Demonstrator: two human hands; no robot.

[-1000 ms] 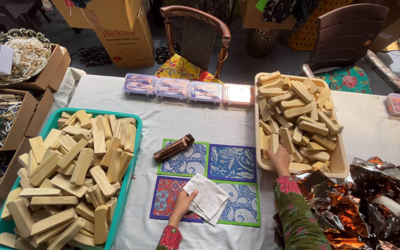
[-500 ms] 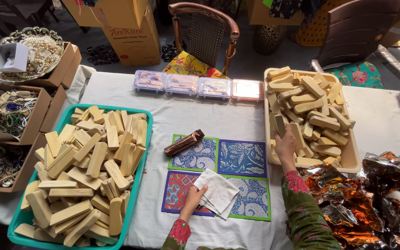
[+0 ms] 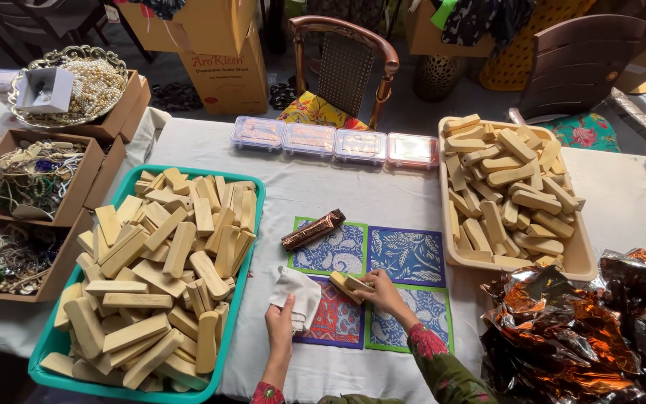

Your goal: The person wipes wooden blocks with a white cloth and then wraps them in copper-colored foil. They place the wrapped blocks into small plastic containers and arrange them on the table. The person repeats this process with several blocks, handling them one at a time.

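Note:
My right hand point(image 3: 384, 295) holds a small pale wooden block point(image 3: 347, 286) just over the patterned square mats point(image 3: 405, 258). My left hand point(image 3: 280, 327) grips a white cloth point(image 3: 298, 296) at the mats' left edge, close to the block. A copper foil-wrapped bar point(image 3: 312, 230) lies on the upper left mat. To the left a teal tray point(image 3: 253, 238) is heaped with wooden blocks. To the right a beige tray point(image 3: 582, 258) holds more blocks.
Several small clear lidded boxes point(image 3: 334, 142) line the table's far side. Crumpled copper foil wrappers point(image 3: 585, 329) pile at the right front. Cardboard boxes of beads and jewellery point(image 3: 28, 187) stand at the left. Chairs and cartons sit behind the table.
My right hand left the beige tray and came to the mats with a wooden block. My left hand stayed on the white cloth. The view shifted right.

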